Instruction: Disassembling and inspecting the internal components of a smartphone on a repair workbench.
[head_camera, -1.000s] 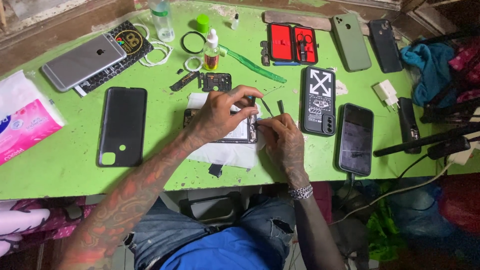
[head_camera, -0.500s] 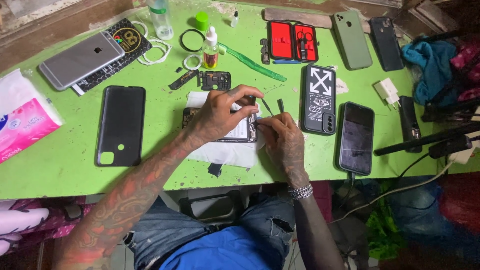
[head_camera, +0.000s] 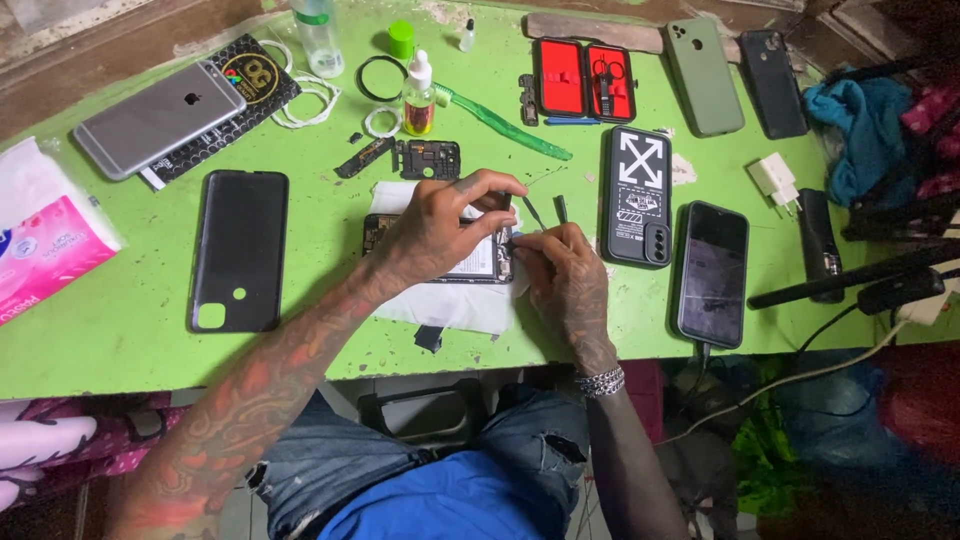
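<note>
opened phone: the opened phone (head_camera: 480, 262) lies back-off on a white cloth (head_camera: 450, 305), dead centre of the green surface (head_camera: 130, 340), guts showing.

left hand: the left hand (head_camera: 440, 225) sits on top of it, fingers curled down and clamped on its upper edge, so it's pinned for now.

right hand: the right hand (head_camera: 565, 275) is at 3 o'clock of the phone, fingers pinched together on a thin metal tool (head_camera: 533, 212), tip right at the phone's right edge. Can't tell exactly what the tip touches.

slip risk: I'd say a slip of that tip is the big one. Push too hard and it skates across the board or pokes the battery.

cloth: loose cloth under it could slide and take the phone with it if the left hand eases.

small parts: loose black parts (head_camera: 428, 158) at 12 o'clock, near enough for an elbow sweep to scatter them.

liquid: little dropper bottle (head_camera: 419, 95) stands upright further out at 12 o'clock; tip it and it runs toward the open phone.

neighbours: printed black case (head_camera: 636, 195) at 3 o'clock, black back cover (head_camera: 238, 250) at 9 o'clock, both well apart.
</note>
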